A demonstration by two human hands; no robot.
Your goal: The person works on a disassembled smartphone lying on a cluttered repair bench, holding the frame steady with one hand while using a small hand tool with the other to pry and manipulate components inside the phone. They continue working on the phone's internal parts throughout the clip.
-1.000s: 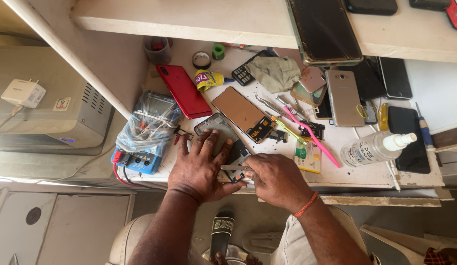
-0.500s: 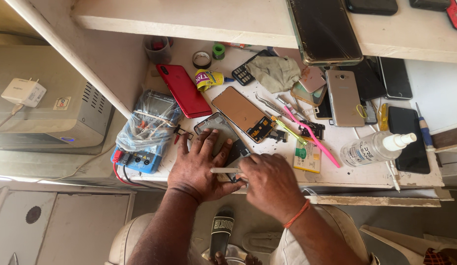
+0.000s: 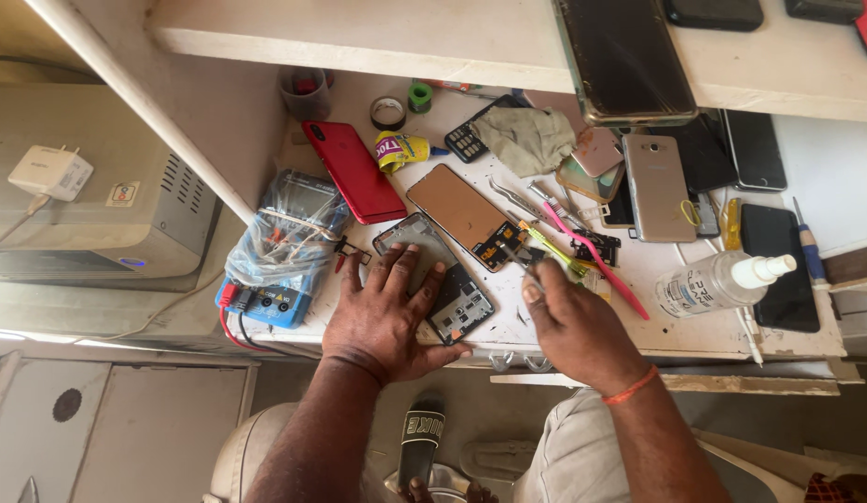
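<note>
My left hand (image 3: pixel 387 312) lies flat, fingers spread, on an opened dark phone frame (image 3: pixel 452 296) whose inner parts show, near the white worktop's front edge (image 3: pixel 694 340). To its right, my right hand (image 3: pixel 578 326), with an orange band at the wrist, pinches a thin metal tool (image 3: pixel 519 259) in its fingertips. The tool's tip points at the lower corner of a brown phone panel (image 3: pixel 457 212) that lies face down just beyond the frame. Green and pink plastic tools (image 3: pixel 596 261) lie beside my right hand.
A red phone (image 3: pixel 354 172), a plastic-wrapped blue meter (image 3: pixel 279 247), a spray bottle (image 3: pixel 722 279), a gold phone (image 3: pixel 657 186), a black phone (image 3: pixel 778 265), a cloth (image 3: pixel 526 140) and a tape roll (image 3: pixel 388 114) crowd the worktop. A shelf (image 3: pixel 405 37) with phones hangs above; a grey box (image 3: pixel 107 214) stands left.
My right hand has moved from the front edge beside my left hand up and to the right, and now holds the thin tool. My left hand stays on the phone frame.
</note>
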